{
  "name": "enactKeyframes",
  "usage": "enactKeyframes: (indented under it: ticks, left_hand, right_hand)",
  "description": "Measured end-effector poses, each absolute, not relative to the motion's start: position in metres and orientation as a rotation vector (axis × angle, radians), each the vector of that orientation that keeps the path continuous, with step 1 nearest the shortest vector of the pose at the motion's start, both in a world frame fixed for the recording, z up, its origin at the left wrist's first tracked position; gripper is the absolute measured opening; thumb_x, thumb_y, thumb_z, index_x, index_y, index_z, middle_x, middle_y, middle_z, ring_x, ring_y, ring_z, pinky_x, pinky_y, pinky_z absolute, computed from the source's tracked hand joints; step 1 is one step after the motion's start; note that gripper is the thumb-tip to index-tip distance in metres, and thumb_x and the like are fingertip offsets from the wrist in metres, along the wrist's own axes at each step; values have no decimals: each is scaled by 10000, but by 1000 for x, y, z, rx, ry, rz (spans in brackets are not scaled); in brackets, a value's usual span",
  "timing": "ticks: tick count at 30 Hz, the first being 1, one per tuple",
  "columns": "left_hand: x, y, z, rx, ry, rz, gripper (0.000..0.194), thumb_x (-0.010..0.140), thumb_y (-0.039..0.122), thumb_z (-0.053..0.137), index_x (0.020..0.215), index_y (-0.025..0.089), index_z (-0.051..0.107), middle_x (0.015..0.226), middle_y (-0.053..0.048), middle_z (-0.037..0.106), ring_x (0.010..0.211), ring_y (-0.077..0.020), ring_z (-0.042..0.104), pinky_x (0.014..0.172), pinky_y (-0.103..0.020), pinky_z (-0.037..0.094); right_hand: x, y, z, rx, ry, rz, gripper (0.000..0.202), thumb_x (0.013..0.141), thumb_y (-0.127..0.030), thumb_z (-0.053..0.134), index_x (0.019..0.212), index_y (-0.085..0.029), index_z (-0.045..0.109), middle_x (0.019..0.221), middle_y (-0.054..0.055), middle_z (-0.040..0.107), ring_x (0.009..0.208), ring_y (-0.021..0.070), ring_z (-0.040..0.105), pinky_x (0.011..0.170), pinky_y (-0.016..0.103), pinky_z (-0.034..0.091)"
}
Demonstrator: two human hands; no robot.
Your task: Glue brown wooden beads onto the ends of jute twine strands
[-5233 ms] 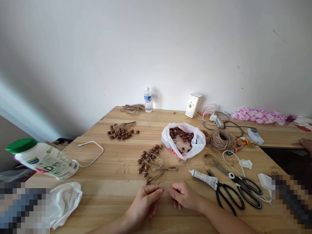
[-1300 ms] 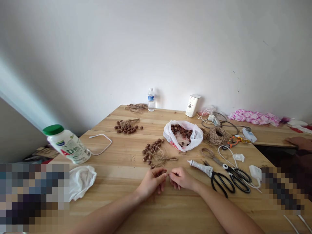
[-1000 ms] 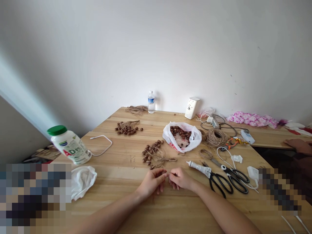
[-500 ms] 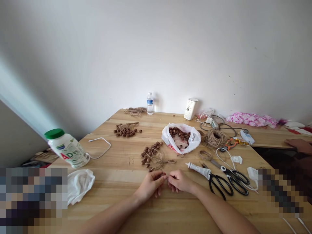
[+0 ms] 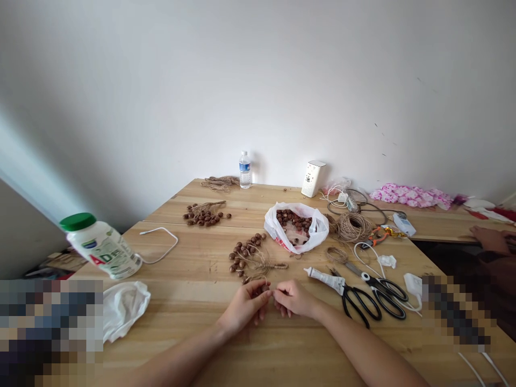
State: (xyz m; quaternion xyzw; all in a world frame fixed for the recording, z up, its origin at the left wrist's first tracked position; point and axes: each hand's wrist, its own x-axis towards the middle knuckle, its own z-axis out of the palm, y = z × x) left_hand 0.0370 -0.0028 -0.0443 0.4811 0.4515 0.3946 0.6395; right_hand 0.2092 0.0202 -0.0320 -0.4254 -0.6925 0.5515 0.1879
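My left hand is closed, thumb and fingers pinched around a small brown bead partly hidden by the fingertips. A thin strand of twine rises from it toward the bundle behind. Close beside it, my right hand is pinched shut, fingertips almost meeting the left thumb; what lies between them is too small to make out. Just beyond both hands lies a bundle of twine strands with brown beads on the strand ends and a wrapped stem pointing right.
Behind sits an open white plastic bag of brown beads. To the right are a twine roll, a glue tube, black-handled scissors and pliers. A green-capped bottle stands left. Another person's hand rests far right.
The view has shifted slightly, so things sit a little farther left. Both hands stay together; the brown bead shows more clearly at the left fingertips.
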Motion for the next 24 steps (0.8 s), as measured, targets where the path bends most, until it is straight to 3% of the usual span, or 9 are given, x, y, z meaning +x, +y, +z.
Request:
enactKeyframes:
  ticks: [14, 24]
  left_hand:
    - [38, -6, -35, 1101, 1042, 881, 468, 685, 493, 631, 969, 134, 538, 468, 79, 509, 312, -75, 460, 297, -182, 361]
    - [38, -6, -40, 1075, 1043, 920, 474, 637, 451, 685, 977, 150, 548, 636, 38, 565, 367, -79, 508, 304, -195, 400]
  right_hand:
    - [209, 20, -32, -1185, -1940, 1563, 289, 832, -362, 471, 625, -160, 475, 510, -41, 508, 391, 68, 504, 318, 136, 360]
    - [208, 20, -29, -1197, -1946, 1572, 299, 840, -364, 469, 623, -158, 475, 473, -49, 495, 373, 65, 481, 318, 135, 354]
